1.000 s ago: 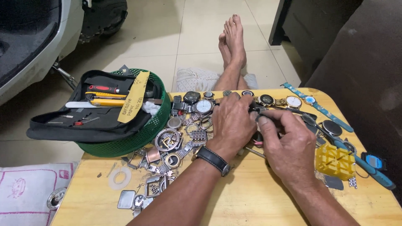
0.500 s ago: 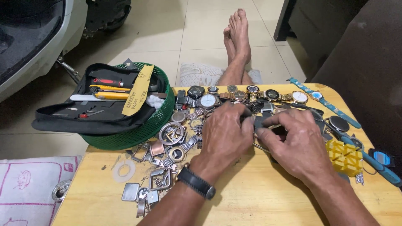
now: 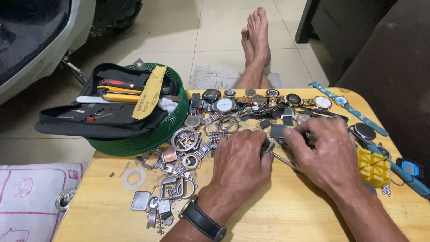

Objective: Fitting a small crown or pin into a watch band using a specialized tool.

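**Two hands work on a small metal part among watch pieces**

The left hand (image 3: 239, 159) lies palm down on the wooden table (image 3: 286, 215), its fingers curled narrow around a small metal piece (image 3: 268, 148) that shows only a little at the fingertips. A black wristwatch (image 3: 204, 220) sits on this wrist. The right hand (image 3: 324, 152) is just to the right, almost touching the left one, and its fingers are pinched on a thin metal tool (image 3: 283, 160) whose shaft points to the left hand. What the small piece is exactly, I cannot tell.

Left of the hands, a heap of watch cases and buckles (image 3: 179, 152) is spread on the table. At the far edge a row of wristwatches (image 3: 264, 99) lies side by side. On the far left a green basket (image 3: 148, 136) carries an open black tool pouch (image 3: 103, 107). On the right, near the table edge, stands a yellow plastic block (image 3: 372, 168), and a blue watch strap (image 3: 354, 112) lies beyond it.
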